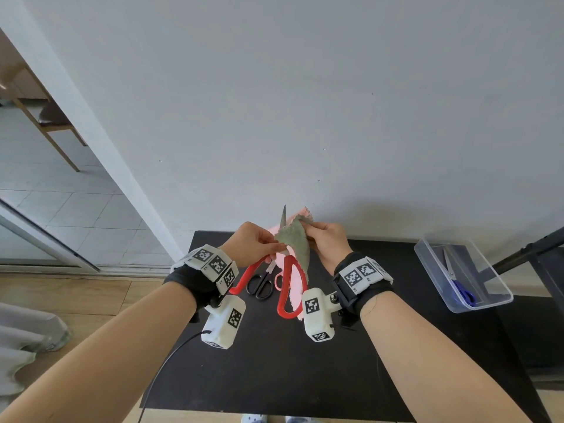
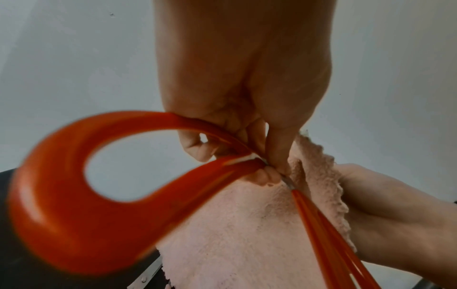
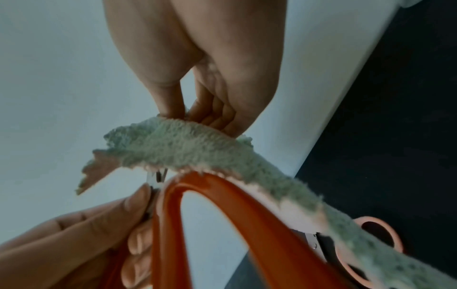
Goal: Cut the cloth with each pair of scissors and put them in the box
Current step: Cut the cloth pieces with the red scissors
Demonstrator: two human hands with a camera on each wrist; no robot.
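Note:
Both hands are raised over the black table (image 1: 305, 377). My left hand (image 1: 270, 247) pinches the red scissors (image 1: 288, 288) near their pivot, blade tip pointing up and handles hanging spread. In the left wrist view, the left hand (image 2: 269, 168) and one red handle loop (image 2: 61, 205) are close up. The cloth (image 1: 296, 245), green on one side and pink on the other, drapes against the blades. My right hand (image 1: 311, 225) pinches its top edge, which the right wrist view shows as thumb and fingers (image 3: 173, 105) pinching the cloth (image 3: 193, 144).
Black scissors (image 1: 261, 283) and pink-handled scissors (image 1: 278, 280) lie on the table under my hands. A clear plastic box (image 1: 485, 305) sits at the table's right edge with blue-handled scissors (image 1: 462, 288) inside. A white wall runs behind the table.

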